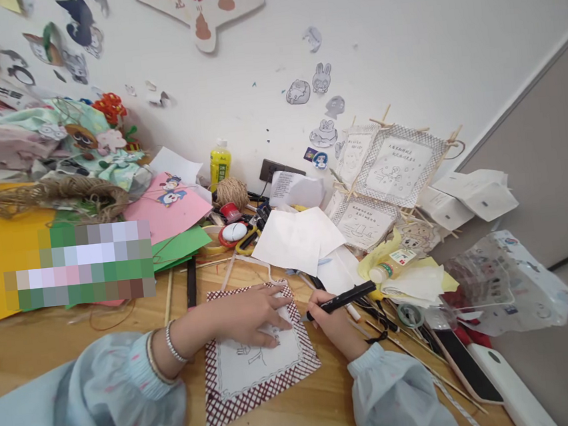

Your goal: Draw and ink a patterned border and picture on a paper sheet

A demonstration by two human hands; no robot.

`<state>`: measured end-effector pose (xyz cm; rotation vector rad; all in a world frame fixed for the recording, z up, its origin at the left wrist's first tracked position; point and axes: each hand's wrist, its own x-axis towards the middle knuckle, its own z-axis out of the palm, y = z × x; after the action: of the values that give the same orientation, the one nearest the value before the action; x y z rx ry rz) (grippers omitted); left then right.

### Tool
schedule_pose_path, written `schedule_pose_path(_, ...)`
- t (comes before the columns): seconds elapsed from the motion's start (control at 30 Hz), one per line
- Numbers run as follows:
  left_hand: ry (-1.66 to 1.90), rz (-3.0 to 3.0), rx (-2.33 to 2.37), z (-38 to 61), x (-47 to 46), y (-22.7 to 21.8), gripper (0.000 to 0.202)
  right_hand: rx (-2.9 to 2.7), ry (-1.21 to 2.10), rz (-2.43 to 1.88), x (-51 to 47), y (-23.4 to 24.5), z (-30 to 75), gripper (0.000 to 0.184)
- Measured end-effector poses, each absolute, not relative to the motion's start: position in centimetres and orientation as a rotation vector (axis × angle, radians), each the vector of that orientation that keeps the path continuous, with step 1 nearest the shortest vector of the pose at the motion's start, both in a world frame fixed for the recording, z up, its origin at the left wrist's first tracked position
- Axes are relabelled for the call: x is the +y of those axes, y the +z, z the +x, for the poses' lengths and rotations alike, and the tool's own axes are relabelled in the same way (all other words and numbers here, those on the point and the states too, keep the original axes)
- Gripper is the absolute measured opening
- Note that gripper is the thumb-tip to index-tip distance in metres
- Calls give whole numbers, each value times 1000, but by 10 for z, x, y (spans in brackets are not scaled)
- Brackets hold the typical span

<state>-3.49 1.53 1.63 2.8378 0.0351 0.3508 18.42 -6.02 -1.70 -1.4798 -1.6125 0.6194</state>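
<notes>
A sheet of paper (251,390) with a dark red crosshatched border and a line drawing in its middle lies on the wooden table in front of me. My left hand (254,316) rests flat across its upper part, fingers spread, hiding some of the drawing. At the sheet's right edge, my right hand (332,319) grips a black marker (350,297). The marker's tip points left at the border; whether it touches the paper I cannot tell.
Bamboo sticks (429,366), a phone (467,366) and a plastic bag (516,284) lie to the right. Behind stand a paper lantern (400,165), blank white sheets (286,239), a twine ball (232,194) and a yellow bottle (220,162). Coloured paper (6,246) covers the left side.
</notes>
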Motion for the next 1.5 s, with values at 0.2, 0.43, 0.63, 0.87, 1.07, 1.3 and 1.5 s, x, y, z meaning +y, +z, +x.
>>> schedule_pose_path(0.2, 288, 2825, 21, -36, 15, 16, 39, -1652, 601, -1484, -61, -11, 179, 22)
schedule_pose_path(0.43, 186, 2836, 42, -37, 17, 14, 41, -1750, 592, -1432, -62, -10, 177, 23)
schedule_pose_path(0.63, 191, 2829, 39, -36, 17, 16, 42, -1711, 532, -1475, -61, -13, 177, 23)
schedule_pose_path(0.87, 194, 2794, 35, -37, 17, 14, 43, -1637, 442, -1500, -57, -17, 181, 19)
schedule_pose_path(1.07, 195, 2789, 38, -37, 17, 14, 43, -1629, 583, -1485, -60, -13, 182, 19)
schedule_pose_path(1.3, 170, 2809, 38, -36, 15, 18, 44, -1725, 642, -1432, -63, -10, 177, 19)
schedule_pose_path(1.5, 233, 2775, 21, -36, 16, 15, 43, -1680, 554, -1470, -59, -18, 180, 21)
